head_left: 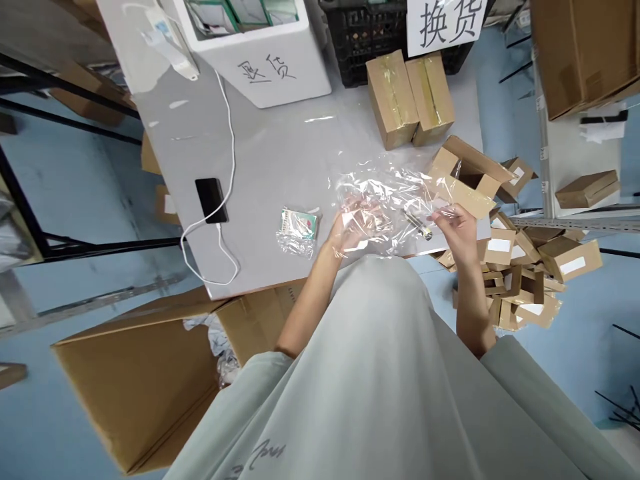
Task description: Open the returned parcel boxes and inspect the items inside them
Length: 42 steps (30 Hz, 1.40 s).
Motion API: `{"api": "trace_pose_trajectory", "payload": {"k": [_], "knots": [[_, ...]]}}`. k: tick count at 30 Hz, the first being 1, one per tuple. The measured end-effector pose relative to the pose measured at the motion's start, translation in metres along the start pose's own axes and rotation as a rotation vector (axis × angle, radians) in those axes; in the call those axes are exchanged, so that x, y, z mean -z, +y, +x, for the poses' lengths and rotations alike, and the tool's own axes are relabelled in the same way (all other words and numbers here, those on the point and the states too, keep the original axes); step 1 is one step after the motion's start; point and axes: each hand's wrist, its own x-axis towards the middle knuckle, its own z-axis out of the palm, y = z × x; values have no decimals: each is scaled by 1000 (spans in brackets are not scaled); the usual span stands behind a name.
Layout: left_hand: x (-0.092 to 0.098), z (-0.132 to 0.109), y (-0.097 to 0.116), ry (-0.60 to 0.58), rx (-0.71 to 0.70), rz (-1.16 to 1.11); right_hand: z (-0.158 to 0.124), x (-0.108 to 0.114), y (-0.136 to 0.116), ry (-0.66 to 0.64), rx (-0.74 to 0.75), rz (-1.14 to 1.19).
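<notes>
A large clear plastic bag (380, 187) is spread between my hands at the table's front edge. My left hand (353, 223) holds its left side; the fingers show through the shiny film, and I cannot tell whether they are inside or behind it. With a pinch, my right hand (456, 225) grips the bag's right side. Near those fingers, a small dark and yellow slim item (419, 225) shows at the film, its kind unclear. To the left of my left hand, a small plastic-wrapped packet (299, 227) with a green and white print lies on the table.
On the grey table (270, 160) are a black phone (211, 200) with a white cable, a white foam box (270, 70), a black crate (355, 47), two closed cartons (411, 100) and an opened carton (467, 175). Cartons (523, 267) pile up right; a large box (150, 380) stands front left.
</notes>
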Motion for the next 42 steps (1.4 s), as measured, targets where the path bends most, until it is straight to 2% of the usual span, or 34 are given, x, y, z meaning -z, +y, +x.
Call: {"api": "trace_pose_trajectory", "payload": {"k": [3,6,9,12,15,18,22,25,29,32,34,37,40,42], "knots": [[-13,-9,24,-26,50,-117,-4,5,19,154,-79,-167],[-28,-19,45,-109,-84,79,-11,1,29,229,-142,-205],[-47,-23,60,-204,-277,367,-16,-6,31,187,-146,-59],[-71,-14,69,-307,-382,525,-22,-4,31,54,-46,65],[-101,5,72,-363,-350,485,-27,10,33,-47,102,-21],[-135,33,73,-341,-251,388,-20,29,41,-39,194,-198],[-179,75,82,-398,-280,322,16,57,56,65,223,-243],[-198,109,90,-425,-316,310,57,78,67,108,181,-173],[-203,145,79,-354,-272,397,108,96,82,98,110,-103],[-196,152,57,-443,-310,697,133,103,93,64,73,-144],[-189,145,44,-488,-417,902,141,106,98,75,50,-198],[-178,123,33,-471,-588,1068,144,107,99,72,23,-321],[-169,99,28,-464,-672,1129,145,95,98,-35,51,-514],[-166,86,25,-489,-684,1160,149,79,98,-130,100,-650]]}}
